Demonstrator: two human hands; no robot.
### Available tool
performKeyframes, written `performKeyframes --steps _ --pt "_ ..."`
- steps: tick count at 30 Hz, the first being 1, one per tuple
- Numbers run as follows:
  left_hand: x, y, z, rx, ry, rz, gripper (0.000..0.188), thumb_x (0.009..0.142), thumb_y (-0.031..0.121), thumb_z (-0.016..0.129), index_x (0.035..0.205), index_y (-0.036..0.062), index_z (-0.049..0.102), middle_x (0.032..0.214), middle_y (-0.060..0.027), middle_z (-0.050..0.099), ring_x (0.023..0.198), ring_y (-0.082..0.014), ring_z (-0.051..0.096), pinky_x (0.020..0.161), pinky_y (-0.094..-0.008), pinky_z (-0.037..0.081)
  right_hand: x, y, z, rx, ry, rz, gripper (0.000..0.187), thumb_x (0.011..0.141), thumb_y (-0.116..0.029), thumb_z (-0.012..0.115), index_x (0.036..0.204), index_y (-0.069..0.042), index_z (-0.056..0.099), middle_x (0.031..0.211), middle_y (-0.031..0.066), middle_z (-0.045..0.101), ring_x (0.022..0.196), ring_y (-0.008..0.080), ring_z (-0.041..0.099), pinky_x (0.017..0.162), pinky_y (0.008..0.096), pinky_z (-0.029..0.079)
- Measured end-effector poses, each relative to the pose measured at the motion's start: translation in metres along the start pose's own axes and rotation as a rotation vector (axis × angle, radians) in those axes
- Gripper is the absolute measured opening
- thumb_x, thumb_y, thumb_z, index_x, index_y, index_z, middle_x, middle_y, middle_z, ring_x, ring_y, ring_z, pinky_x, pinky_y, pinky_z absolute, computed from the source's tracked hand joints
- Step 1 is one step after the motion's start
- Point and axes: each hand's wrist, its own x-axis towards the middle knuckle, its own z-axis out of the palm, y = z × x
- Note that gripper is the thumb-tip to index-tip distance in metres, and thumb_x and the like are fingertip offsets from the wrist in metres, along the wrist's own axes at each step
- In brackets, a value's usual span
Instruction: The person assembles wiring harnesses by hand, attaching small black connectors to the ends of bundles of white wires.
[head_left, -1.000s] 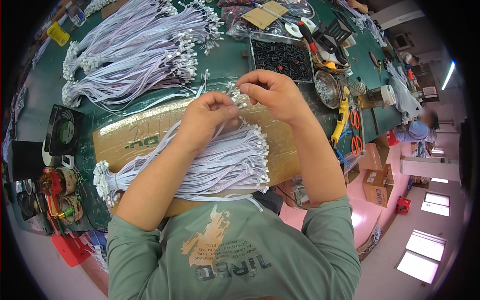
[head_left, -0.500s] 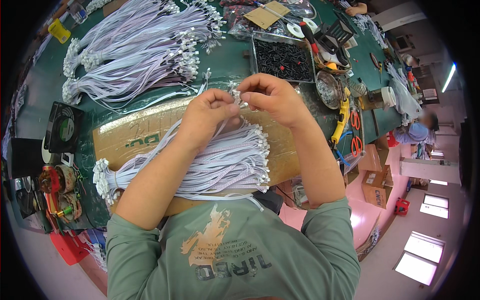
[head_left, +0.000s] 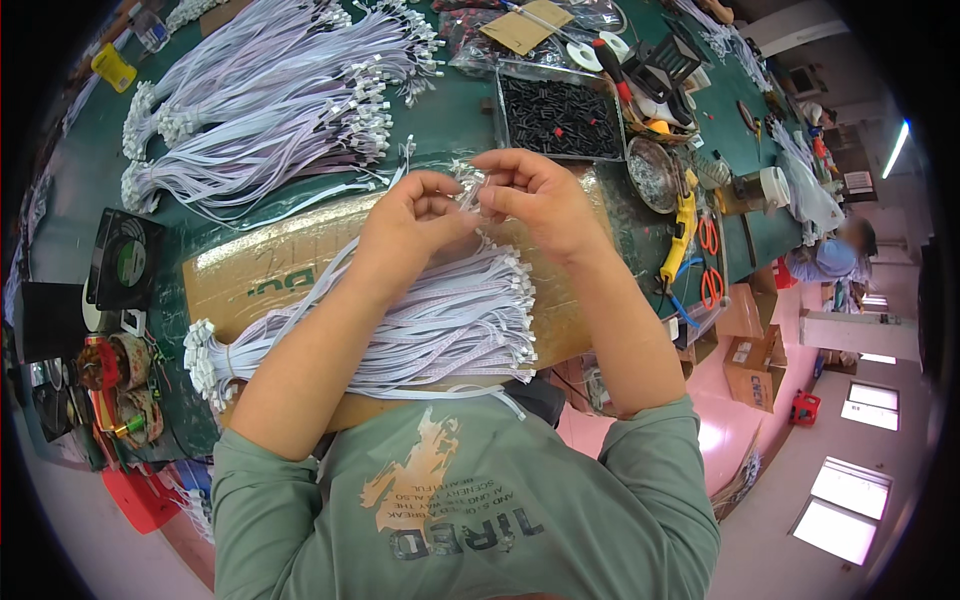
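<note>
My left hand (head_left: 408, 228) and my right hand (head_left: 540, 203) meet over the far side of a cardboard sheet (head_left: 222, 277). Both have their fingers closed in a pinch around the loose end of a white flat cable (head_left: 468, 182), where thin pale wire ends show between the fingertips. Its exact tip is too small to make out. Below my hands and forearms lies a tied bundle of white flat cables (head_left: 450, 320) with white connectors at both ends; my left forearm crosses over it.
More white cable bundles (head_left: 270, 130) cover the far left of the green table. At the far right stand a tray of small black parts (head_left: 558, 118), a round metal dish (head_left: 652, 175), a yellow-handled tool (head_left: 680, 235) and orange-handled scissors (head_left: 711, 288). A black fan (head_left: 127, 258) stands at left.
My fingertips have shifted slightly on the cable end, and more of the thin wire ends now shows between them. The right hand has tilted a little; the bundle stays put.
</note>
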Motion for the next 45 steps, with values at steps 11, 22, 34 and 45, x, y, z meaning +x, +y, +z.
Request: performKeyframes --steps 11,22,34,45 --pt "-0.003 -0.004 0.005 0.307 0.140 0.167 0.031 0.081 0.005 0.071 0.110 0.0023 0.059 0.096 -0.0079 0.064 0.082 -0.0160 0.061 0.074 -0.0295 0.049 0.006 -0.003 0.006 -0.036 0.047 0.100 0.037 0.085 -0.007 0.069 0.120 0.002 0.060 0.096 0.0049 0.066 0.082 0.0106 0.063 0.074 0.0240 0.052" --pt "-0.015 -0.010 0.009 1.370 -0.255 0.426 0.021 0.085 0.019 0.064 0.101 0.0053 0.067 0.095 -0.0158 0.066 0.092 -0.0359 0.062 0.084 -0.0438 0.048 0.051 -0.006 -0.049 -0.940 0.341 -0.140 0.041 0.084 -0.022 0.069 0.123 -0.012 0.063 0.102 0.0072 0.069 0.084 0.0174 0.066 0.077 0.0300 0.052" --pt "-0.015 -0.005 0.004 1.477 -0.287 0.502 0.021 0.084 0.023 0.066 0.097 0.0070 0.069 0.092 -0.0129 0.064 0.094 -0.0333 0.058 0.083 -0.0411 0.047 0.064 0.006 -0.059 -1.425 0.399 -0.076 0.026 0.088 -0.028 0.063 0.110 -0.017 0.068 0.106 0.0088 0.066 0.099 0.0304 0.064 0.085 0.0420 0.052" --pt "-0.010 0.007 0.003 0.966 -0.171 -0.052 0.019 0.093 0.014 0.057 0.105 0.0020 0.063 0.082 -0.0084 0.067 0.079 -0.0156 0.062 0.072 -0.0300 0.049 0.059 0.007 -0.064 -1.373 0.498 -0.105 0.022 0.087 -0.027 0.063 0.101 -0.010 0.068 0.096 0.0112 0.068 0.090 0.0321 0.065 0.079 0.0422 0.051"
